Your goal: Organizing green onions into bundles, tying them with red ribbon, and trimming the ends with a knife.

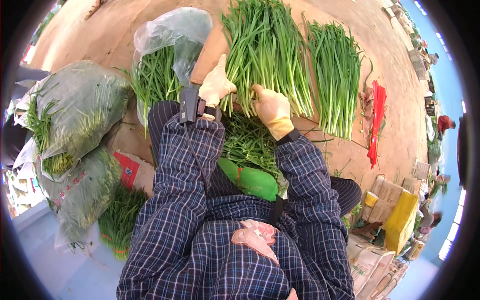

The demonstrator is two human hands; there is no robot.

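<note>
Left hand (216, 87), gloved, at the left edge of the big pile of chive-like greens (265, 50), one digit stretched out; right hand (273, 107), gloved too, index finger at the stalk ends; remaining fingers curled or hidden, so I can't tell if either clamps anything; second bundle (336, 75) just right, red strips (378, 122) beyond; upper left, a cloudy plastic bag (192, 27) half veils more greens (159, 70).
</note>
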